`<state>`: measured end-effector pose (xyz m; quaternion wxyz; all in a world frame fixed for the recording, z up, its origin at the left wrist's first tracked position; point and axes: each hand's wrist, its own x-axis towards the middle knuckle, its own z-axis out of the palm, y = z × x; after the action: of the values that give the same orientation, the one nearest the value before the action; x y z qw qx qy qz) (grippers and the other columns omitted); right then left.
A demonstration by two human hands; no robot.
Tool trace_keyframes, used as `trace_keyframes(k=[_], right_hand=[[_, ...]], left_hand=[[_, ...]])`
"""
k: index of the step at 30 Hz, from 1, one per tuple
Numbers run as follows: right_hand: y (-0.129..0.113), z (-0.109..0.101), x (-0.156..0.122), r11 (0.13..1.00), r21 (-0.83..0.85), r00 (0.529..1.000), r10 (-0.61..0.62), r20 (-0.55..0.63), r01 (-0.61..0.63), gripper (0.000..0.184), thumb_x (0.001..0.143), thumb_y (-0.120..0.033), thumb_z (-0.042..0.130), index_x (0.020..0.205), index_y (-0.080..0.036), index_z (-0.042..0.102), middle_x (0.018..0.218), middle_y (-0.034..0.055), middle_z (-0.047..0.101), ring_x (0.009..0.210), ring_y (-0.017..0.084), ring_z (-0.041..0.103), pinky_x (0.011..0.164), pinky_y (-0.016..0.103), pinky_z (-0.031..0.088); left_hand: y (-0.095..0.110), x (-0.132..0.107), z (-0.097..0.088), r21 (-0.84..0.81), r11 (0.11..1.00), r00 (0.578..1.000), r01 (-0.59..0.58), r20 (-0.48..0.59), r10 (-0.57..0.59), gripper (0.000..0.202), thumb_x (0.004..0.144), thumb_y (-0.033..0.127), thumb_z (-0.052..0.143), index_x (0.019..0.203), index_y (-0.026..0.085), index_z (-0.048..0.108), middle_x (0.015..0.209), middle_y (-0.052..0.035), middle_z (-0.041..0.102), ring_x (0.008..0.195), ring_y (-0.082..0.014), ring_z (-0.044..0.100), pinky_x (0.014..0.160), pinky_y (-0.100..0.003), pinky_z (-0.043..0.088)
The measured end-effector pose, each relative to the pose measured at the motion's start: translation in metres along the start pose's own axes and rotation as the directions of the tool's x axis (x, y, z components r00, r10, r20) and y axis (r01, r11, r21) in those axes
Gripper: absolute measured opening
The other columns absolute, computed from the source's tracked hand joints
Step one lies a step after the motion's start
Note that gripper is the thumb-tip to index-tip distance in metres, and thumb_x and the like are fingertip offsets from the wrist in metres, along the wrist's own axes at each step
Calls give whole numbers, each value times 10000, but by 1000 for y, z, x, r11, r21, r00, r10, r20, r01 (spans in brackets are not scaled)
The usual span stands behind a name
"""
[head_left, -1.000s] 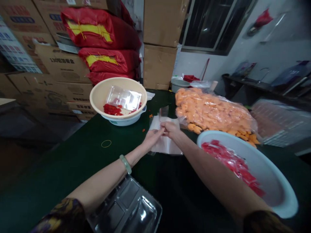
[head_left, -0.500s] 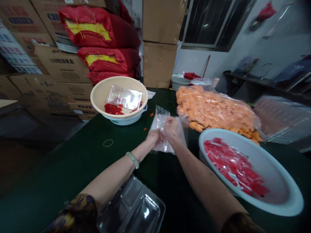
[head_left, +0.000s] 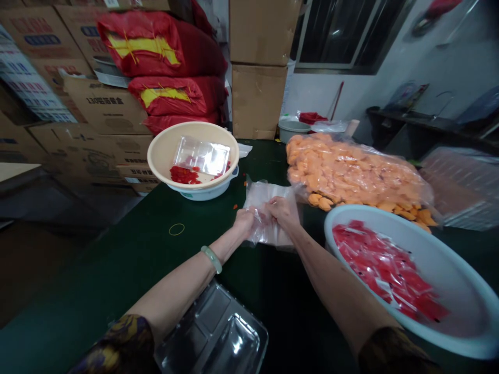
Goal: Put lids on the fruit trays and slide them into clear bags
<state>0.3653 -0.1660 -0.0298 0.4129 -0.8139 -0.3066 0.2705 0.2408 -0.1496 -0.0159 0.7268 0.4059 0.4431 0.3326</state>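
A clear plastic bag (head_left: 280, 235) with whitish contents lies at the middle of the dark green table. My left hand (head_left: 245, 221), below a pale green bangle (head_left: 211, 259), is closed on the bag's left part. On the upper middle of the same bag, my right hand (head_left: 279, 209) pinches the film, its fingers curled. What lies between the fingertips is too blurred to make out. Under my left forearm sits a clear compartment tray (head_left: 222, 332), partly hidden by the arm.
A cream basin (head_left: 161, 156) with red pieces and a clear tray stands at the back left. To the right are a big bag of orange pieces (head_left: 351, 166) and a light blue basin (head_left: 463, 291) of red packets. A rubber band (head_left: 176, 229) lies left; cardboard boxes (head_left: 259, 101) stand behind.
My right hand has shifted slightly right and down, and its fingers look less balled. The bag's upper flap lies flatter. The whole view has turned a little.
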Motion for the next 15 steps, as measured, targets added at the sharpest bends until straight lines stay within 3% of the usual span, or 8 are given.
trace_keyframes(k=[7,15], right_hand=[[-10,-8,-12,989,123,995,78,57,-84,285,885,-332,519,1090,-137,554,1029,62,593,844,153,597,717,335,520],[-17,-13,-14,987,120,992,97,75,-106,267,883,-347,522,1031,-129,566,909,36,602,716,114,587,618,274,514]], left_hand=[[0,-2,-1,-21,1000,1000,-23,-18,23,120,804,176,542,737,95,599,608,-77,629,488,-156,594,515,-290,508],[-5,3,-4,-12,998,998,-64,-9,64,123,780,167,586,688,89,611,617,-78,628,499,-164,595,512,-310,510]])
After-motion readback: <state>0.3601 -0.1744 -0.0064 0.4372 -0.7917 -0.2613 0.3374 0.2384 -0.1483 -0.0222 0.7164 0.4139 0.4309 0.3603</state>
